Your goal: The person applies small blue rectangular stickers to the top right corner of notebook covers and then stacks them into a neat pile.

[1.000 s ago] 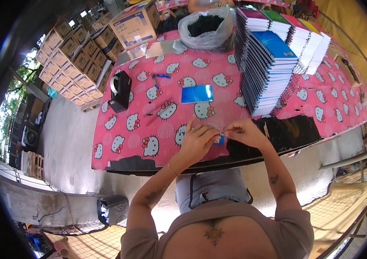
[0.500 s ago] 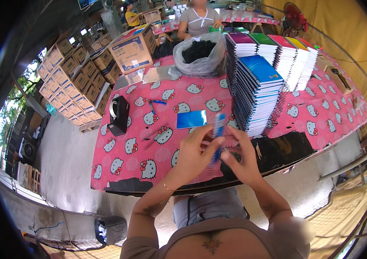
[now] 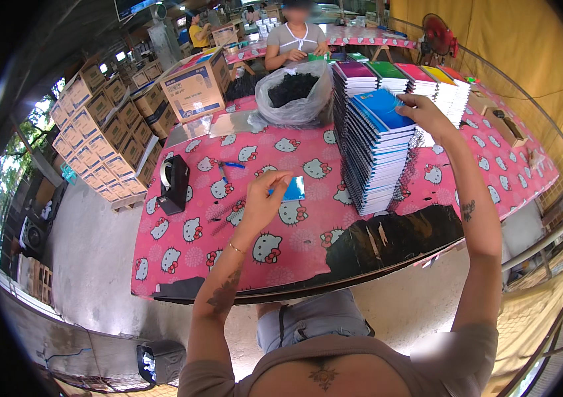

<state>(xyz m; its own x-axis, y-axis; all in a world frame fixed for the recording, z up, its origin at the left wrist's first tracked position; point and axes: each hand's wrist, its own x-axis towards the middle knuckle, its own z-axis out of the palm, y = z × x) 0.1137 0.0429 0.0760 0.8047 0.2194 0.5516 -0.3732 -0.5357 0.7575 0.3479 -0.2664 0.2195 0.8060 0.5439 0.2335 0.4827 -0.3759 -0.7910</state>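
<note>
My left hand (image 3: 263, 196) hangs over the pink patterned table (image 3: 188, 245), its fingers closed loosely just left of a small blue card (image 3: 293, 188); whether it grips the card I cannot tell. Far to the right, my right hand (image 3: 428, 114) rests on the far edge of the top blue notebook of a tall stack of spiral notebooks (image 3: 377, 149), fingers on the cover. Behind that stack stand more piles with purple, green and red covers (image 3: 394, 76).
A black tape dispenser (image 3: 174, 183) stands at the table's left, a blue pen (image 3: 232, 165) near it. A clear bag of dark items (image 3: 292, 92) and a cardboard box (image 3: 193, 86) sit at the back. Another person (image 3: 296, 40) works opposite. Stacked cartons (image 3: 99, 126) line the left.
My hands were together at the table's near edge holding the small blue item. Now they have parted: the right reached up to the notebook stack, the left stays by the blue card.
</note>
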